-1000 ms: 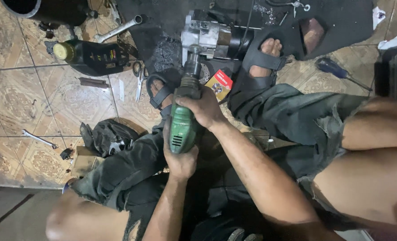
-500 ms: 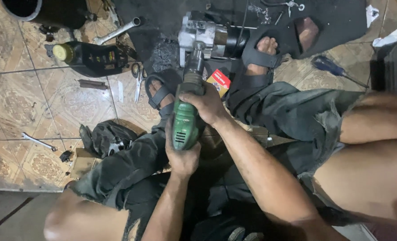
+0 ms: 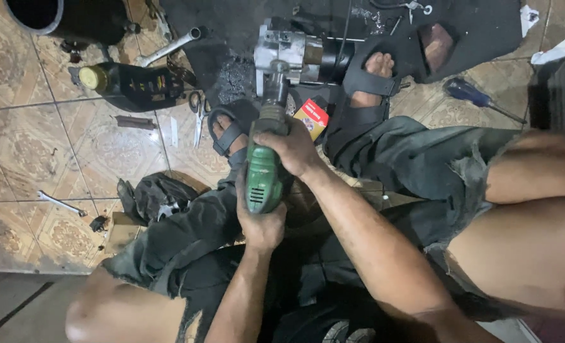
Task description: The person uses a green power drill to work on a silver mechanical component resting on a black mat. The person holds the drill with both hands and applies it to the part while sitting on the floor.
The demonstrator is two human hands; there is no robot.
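Note:
A green power drill [image 3: 262,173] points away from me, its chuck against a grey metal motor part [image 3: 287,52] lying on a black mat between my sandalled feet. My left hand [image 3: 260,219] grips the drill's rear handle from below. My right hand [image 3: 293,147] wraps over the front of the drill body. A small red and yellow box [image 3: 311,117] lies just right of the drill's nose.
On the tiled floor to the left lie a dark bottle with a yellow cap [image 3: 127,82], scissors [image 3: 197,114], two wrenches [image 3: 168,47] [image 3: 60,203] and a dark rag [image 3: 155,197]. A blue-handled screwdriver [image 3: 476,96] lies at the right.
The drill and both hands stay in the same grip against the motor part; only the view has shifted slightly.

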